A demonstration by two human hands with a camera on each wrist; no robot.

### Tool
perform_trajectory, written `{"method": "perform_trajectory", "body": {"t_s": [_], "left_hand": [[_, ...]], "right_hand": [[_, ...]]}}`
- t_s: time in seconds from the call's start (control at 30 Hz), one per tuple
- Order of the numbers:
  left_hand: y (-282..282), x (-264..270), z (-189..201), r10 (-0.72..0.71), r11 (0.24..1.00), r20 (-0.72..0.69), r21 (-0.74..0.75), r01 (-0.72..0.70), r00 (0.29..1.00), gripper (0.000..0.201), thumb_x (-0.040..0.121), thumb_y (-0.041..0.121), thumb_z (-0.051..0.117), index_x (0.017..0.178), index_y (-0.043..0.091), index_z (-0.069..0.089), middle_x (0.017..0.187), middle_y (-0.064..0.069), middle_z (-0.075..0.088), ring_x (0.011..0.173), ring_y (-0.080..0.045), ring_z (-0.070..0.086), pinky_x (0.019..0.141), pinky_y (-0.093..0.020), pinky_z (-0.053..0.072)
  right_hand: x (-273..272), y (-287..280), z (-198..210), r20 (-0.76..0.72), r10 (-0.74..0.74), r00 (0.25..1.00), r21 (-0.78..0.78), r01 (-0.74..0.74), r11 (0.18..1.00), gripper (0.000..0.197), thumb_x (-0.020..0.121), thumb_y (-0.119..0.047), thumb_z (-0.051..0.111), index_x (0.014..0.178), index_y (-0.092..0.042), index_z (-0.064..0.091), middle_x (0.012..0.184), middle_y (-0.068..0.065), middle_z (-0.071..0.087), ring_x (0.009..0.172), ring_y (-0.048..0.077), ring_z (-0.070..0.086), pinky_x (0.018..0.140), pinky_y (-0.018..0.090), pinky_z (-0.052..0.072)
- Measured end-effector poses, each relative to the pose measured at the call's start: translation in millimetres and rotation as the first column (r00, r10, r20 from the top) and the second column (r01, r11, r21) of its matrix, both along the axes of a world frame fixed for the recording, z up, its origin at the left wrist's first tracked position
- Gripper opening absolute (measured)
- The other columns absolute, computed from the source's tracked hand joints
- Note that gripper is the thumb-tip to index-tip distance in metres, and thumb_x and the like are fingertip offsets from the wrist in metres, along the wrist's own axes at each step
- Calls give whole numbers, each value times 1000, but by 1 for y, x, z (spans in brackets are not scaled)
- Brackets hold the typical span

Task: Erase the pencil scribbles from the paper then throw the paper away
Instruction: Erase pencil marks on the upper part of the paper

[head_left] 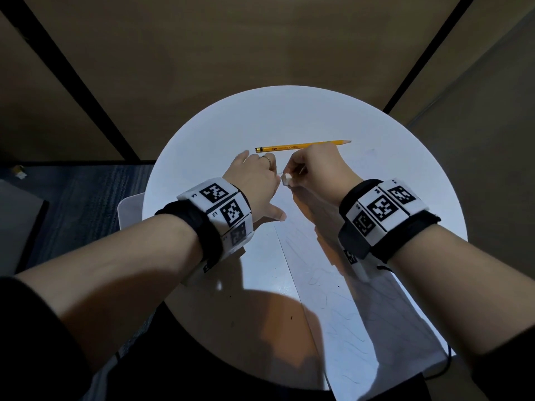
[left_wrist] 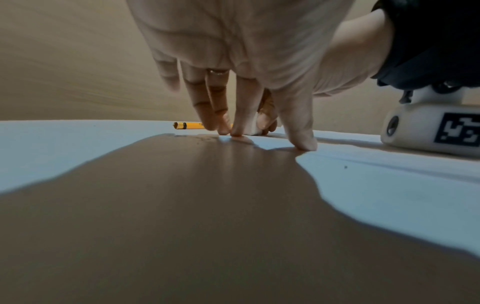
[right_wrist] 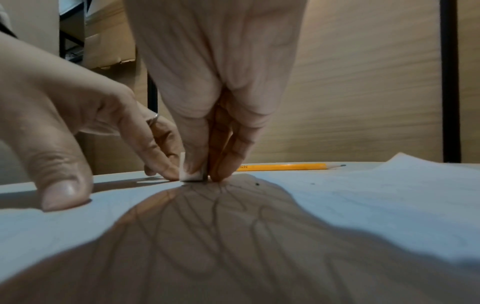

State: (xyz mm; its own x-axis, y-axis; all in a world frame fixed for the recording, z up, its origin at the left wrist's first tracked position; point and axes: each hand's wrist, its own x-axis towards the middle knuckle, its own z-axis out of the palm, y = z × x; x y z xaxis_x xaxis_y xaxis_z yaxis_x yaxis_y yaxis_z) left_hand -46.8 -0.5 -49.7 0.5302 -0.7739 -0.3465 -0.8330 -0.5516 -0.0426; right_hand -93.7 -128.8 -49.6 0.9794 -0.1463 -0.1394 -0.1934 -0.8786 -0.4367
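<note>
Currently the eraser [right_wrist: 191, 174] is pinched by the right hand [head_left: 318, 172] on the paper [head_left: 333, 285] atop the bench [head_left: 405, 169], w/ left hand [head_left: 254, 183] fingers spread pinning it; sheet could probably be crumpled/torn if pinning slips.

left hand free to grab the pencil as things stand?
Probably yes. The left hand only presses straight fingers on the paper and holds nothing, and the pencil lies bare on the table just past its fingertips. Lifting off would leave the paper unpinned.
</note>
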Motion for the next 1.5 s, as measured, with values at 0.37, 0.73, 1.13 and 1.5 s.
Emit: {"method": "perform_trajectory", "body": {"t_s": [0.37, 0.73, 1.13, 1.5], "left_hand": [[-5, 7, -2, -2, 1000, -70, 22, 3, 998, 43, 81, 60, 57, 81, 18, 49, 96, 1, 34, 87, -16, 40, 74, -27, 31], [-4, 7, -3, 22, 1000, -93, 8, -21, 995, 43, 79, 60, 60, 81, 18, 50, 98, -1, 37, 93, -19, 48, 73, -28, 34], [-4, 8, -6, 65, 996, -118, -60, -72, 991, 51, 74, 59, 67, 59, 19, 38, 92, 1, 38, 82, -19, 47, 70, -28, 31], [-2, 7, -6, 50, 999, -69, -15, -51, 996, 52, 74, 64, 63, 61, 22, 36, 94, 0, 39, 78, -17, 42, 71, -28, 30]], "right_hand": [[0, 3, 13, -69, 100, 993, -83, -105, 991, 14, 85, -7, 62, 94, -5, 72, 94, 10, 72, 91, 22, 64, 80, 25, 47], [11, 7, 11, -87, 35, 996, -126, -46, 991, 21, 85, -9, 58, 100, -9, 73, 100, 7, 71, 99, 22, 62, 87, 31, 50], [13, 7, 16, -146, 91, 985, -129, -110, 985, 22, 83, -4, 58, 99, -9, 73, 99, 7, 71, 97, 23, 62, 85, 30, 50], [-2, -1, 14, -218, 110, 970, 42, -103, 994, 12, 77, 3, 64, 83, -4, 72, 86, 8, 72, 69, 11, 58, 61, 15, 44]]}}
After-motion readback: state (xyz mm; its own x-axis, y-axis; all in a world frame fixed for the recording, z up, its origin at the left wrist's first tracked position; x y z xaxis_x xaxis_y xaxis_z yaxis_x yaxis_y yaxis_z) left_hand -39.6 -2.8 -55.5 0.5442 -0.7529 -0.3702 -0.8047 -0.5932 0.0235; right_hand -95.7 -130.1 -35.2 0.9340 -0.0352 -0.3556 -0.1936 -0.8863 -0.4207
